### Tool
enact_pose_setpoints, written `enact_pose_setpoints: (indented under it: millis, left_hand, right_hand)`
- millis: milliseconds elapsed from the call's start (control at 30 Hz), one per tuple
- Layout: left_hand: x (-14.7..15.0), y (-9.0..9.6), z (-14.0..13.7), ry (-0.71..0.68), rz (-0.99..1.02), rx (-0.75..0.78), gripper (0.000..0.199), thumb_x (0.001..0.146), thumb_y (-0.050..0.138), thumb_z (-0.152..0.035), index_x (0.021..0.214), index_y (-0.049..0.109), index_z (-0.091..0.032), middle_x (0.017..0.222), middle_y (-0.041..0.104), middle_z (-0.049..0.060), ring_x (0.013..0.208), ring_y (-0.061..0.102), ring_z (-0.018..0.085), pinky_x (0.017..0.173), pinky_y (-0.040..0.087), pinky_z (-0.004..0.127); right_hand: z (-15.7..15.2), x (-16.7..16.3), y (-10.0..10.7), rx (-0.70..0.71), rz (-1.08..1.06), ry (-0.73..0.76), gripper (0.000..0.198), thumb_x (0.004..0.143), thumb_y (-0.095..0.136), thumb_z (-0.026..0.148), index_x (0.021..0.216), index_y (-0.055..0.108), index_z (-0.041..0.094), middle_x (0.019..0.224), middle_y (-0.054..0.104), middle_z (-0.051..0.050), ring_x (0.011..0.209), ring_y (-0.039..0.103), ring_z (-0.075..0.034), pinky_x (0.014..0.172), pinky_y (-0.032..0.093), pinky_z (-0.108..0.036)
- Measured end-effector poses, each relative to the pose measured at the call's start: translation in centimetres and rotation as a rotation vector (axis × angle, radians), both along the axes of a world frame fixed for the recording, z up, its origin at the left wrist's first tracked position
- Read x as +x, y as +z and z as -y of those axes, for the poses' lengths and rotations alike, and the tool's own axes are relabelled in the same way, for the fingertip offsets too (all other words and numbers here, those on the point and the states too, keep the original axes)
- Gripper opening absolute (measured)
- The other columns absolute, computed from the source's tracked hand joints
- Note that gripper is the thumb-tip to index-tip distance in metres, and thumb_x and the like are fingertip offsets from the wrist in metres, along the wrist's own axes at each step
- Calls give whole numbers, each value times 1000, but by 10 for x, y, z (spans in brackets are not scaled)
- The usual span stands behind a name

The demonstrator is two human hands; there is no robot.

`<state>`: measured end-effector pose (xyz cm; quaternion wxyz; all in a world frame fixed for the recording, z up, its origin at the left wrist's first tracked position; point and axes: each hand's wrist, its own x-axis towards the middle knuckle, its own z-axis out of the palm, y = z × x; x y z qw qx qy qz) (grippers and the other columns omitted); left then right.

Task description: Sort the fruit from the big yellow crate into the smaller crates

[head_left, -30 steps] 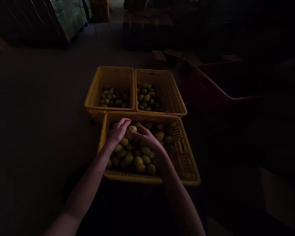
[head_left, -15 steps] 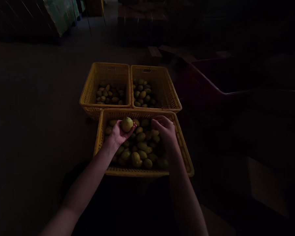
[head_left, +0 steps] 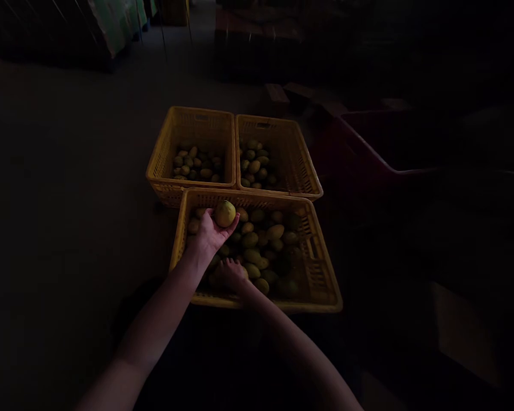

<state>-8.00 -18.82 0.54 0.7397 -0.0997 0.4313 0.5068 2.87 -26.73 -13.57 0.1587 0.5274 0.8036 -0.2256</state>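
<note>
My left hand [head_left: 214,231], palm up, cradles a round yellow-green fruit [head_left: 225,213] above the front yellow crate [head_left: 329,285]. Its fingers curl around the fruit from below. Down inside that crate, near its front wall, my right hand [head_left: 232,274] lies palm down among the fruit with bent fingers. Whatever is under its palm is hidden. Oval green and yellow fruit [head_left: 251,255] covers much of the crate's bottom, and a paler one [head_left: 275,232] lies right of the middle.
Behind stand two more yellow crates, a left one [head_left: 202,109] and a right one [head_left: 312,171], each partly filled with similar fruit. A dark pink bin [head_left: 364,137] is to the right. Cardboard pieces [head_left: 465,334] lie at lower right. The surroundings are very dark.
My right hand has moved from the crate's right back part leftward and nearer to me, down onto the fruit. My left hand still holds its fruit. The view has shifted slightly.
</note>
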Motion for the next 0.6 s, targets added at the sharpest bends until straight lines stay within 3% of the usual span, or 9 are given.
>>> enact_pose_setpoints:
  millis: [133, 267, 300, 367, 433, 500, 600]
  left_hand:
    - [-1, 7, 3, -47, 84, 23, 33, 90, 39, -34, 100, 64, -15, 82, 68, 10, 86, 68, 22, 61, 56, 27]
    - [-3, 13, 2, -48, 26, 149, 27, 89, 47, -38, 94, 63, -16, 82, 68, 6, 80, 68, 18, 61, 53, 24]
    - [-3, 14, 2, -37, -6, 184, 24, 88, 49, -36, 92, 63, -17, 82, 68, 5, 79, 68, 17, 61, 52, 23]
    - [-3, 14, 1, -16, -77, 253, 17, 87, 52, -32, 91, 62, -19, 84, 68, 3, 80, 68, 16, 66, 53, 23]
    - [0, 12, 1, -29, -151, 319, 15, 86, 54, -28, 93, 63, -19, 89, 69, 3, 86, 69, 17, 74, 54, 26]
    - [5, 8, 1, -80, -217, 402, 19, 86, 58, -31, 99, 64, -19, 98, 71, 6, 96, 68, 20, 80, 54, 30]
    - [15, -1, 5, -188, -291, 553, 33, 85, 62, -46, 106, 65, -20, 113, 69, 8, 109, 65, 25, 85, 53, 33]
  right_hand:
    - [-8, -4, 4, 7, -64, -41, 17, 80, 62, 17, 93, 70, 10, 97, 73, -21, 105, 65, -33, 94, 44, -43]
    - [-42, 14, 49, 95, -202, -166, 35, 79, 65, 33, 107, 61, 13, 101, 72, -16, 100, 64, -30, 85, 48, -38]
    - [-50, 21, 65, 128, -296, -220, 40, 80, 64, 38, 112, 57, 15, 102, 71, -12, 96, 65, -26, 81, 49, -35]
    - [-62, 37, 100, 194, -872, -544, 49, 72, 71, 42, 111, 53, 19, 99, 69, -5, 90, 65, -23, 76, 51, -32]
    - [-67, 52, 130, 229, -1288, -762, 55, 63, 79, 40, 107, 50, 25, 98, 65, 0, 88, 63, -20, 77, 52, -32]
    - [-66, 61, 148, 235, -1508, -851, 57, 60, 82, 32, 107, 48, 29, 101, 62, 2, 89, 62, -18, 79, 51, -30]
    - [-63, 65, 155, 171, -1621, -850, 59, 57, 83, 27, 104, 47, 30, 101, 61, 3, 90, 62, -18, 80, 52, -31]
